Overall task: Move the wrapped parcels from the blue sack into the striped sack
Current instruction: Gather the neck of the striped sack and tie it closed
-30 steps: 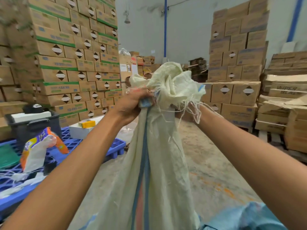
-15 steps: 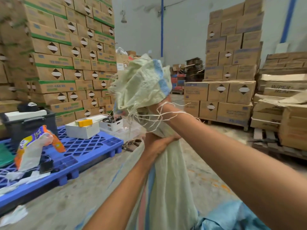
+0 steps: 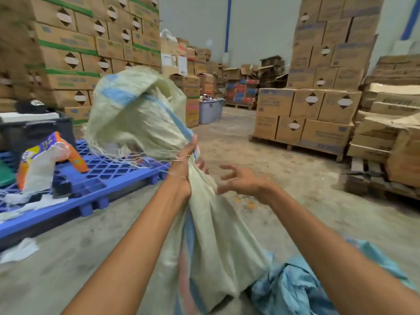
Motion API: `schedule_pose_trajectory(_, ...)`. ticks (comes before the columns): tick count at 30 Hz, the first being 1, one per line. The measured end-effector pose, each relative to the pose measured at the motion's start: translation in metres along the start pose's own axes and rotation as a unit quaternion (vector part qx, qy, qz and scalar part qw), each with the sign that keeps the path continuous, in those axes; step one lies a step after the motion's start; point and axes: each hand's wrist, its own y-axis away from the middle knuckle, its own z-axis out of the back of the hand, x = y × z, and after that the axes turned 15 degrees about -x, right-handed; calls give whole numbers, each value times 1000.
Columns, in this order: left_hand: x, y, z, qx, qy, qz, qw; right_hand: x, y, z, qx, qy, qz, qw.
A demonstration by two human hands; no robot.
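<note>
Over on the left, an orange-and-white bag point(image 3: 45, 160) is lying on a blue pallet point(image 3: 102, 178). Just right of it, the left hand point(image 3: 181, 171) is gripping the bunched neck of the striped sack point(image 3: 216, 235), whose frayed top is flopping leftward. The right hand point(image 3: 242, 181) is hovering just beside the sack, fingers spread, grasping nothing. At near right, the blue sack point(image 3: 293, 292) is lying crumpled on the floor against the striped sack's base.
</note>
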Motion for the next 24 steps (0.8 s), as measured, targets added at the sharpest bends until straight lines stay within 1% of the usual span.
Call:
schedule_pose_trajectory(1,-4,6,-2,-4,-28,-32,999,-13,3,-12,68,-21,2,997)
schedule_pose_trajectory(3,-13,11,-7,-4,-92,-90,992,-22,4,-29,152,-99,42,983)
schedule_pose_trajectory(5,-19,16,-15,14,-145,-127,981,-22,-1,-37,189,-160,62,967)
schedule_pose_trajectory(7,-22,19,-21,40,-196,-146,969,-18,-7,-38,221,-187,60,955)
schedule_pose_trajectory(9,-25,20,-23,46,-229,-172,957,-19,-13,-35,269,-195,48,942)
schedule_pose_trajectory(12,-30,15,-24,9,-289,-244,926,-26,-23,-31,328,-186,45,925)
schedule_pose_trajectory(13,-31,12,-24,2,-311,-256,915,-27,-28,-30,349,-177,50,919)
schedule_pose_trajectory(15,-32,15,-27,1,-351,-255,901,-26,-33,-29,397,-165,62,901)
schedule_pose_trajectory(17,-33,20,-29,18,-358,-245,901,-24,-37,-26,408,-180,56,893)
schedule_pose_trajectory(20,-33,30,-33,20,-337,-224,914,-13,-37,-23,378,-219,48,898)
schedule_pose_trajectory(22,-33,31,-34,10,-324,-221,920,-2,-35,-30,344,-209,72,913)
schedule_pose_trajectory(24,-30,32,-34,10,-336,-225,914,6,-32,-39,286,-203,91,932)
